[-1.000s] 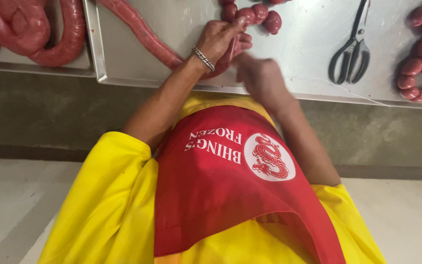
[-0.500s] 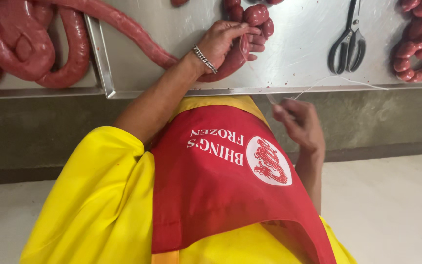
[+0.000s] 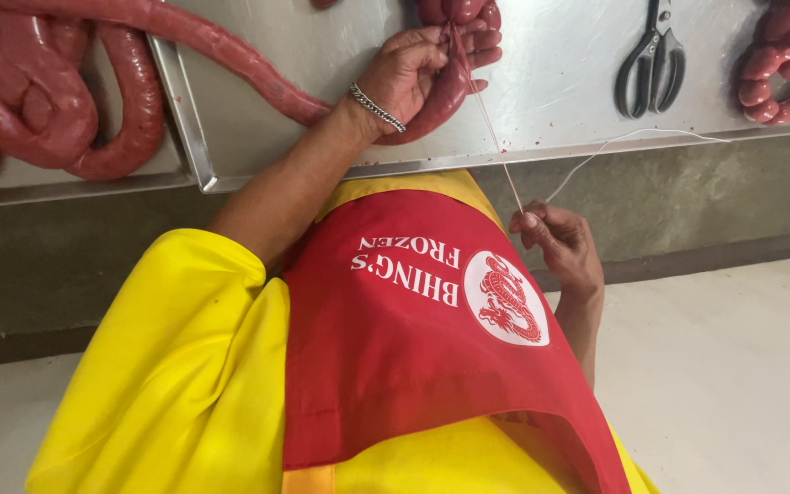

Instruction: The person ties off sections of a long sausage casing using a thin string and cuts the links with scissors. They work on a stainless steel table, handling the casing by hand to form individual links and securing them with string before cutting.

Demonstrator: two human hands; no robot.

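My left hand (image 3: 404, 78), with a metal bracelet on the wrist, grips a long red sausage (image 3: 230, 55) where it bends on the steel table (image 3: 560, 91). A thin white string (image 3: 497, 151) runs taut from the sausage at my left fingers down to my right hand (image 3: 555, 242). That hand pinches the string below the table edge, in front of my red apron (image 3: 413, 348). A loose end of the string trails up onto the table to the right.
Black-handled scissors (image 3: 651, 64) lie on the table to the right. Tied sausage links (image 3: 779, 59) are piled at the far right, and more links lie at the top (image 3: 454, 11). A thick sausage coil (image 3: 38, 101) fills a steel tray (image 3: 180, 123) on the left.
My right hand has drawn back from the sausage on the table to below the table edge, pulling the string taut. My left hand has kept its grip on the sausage.
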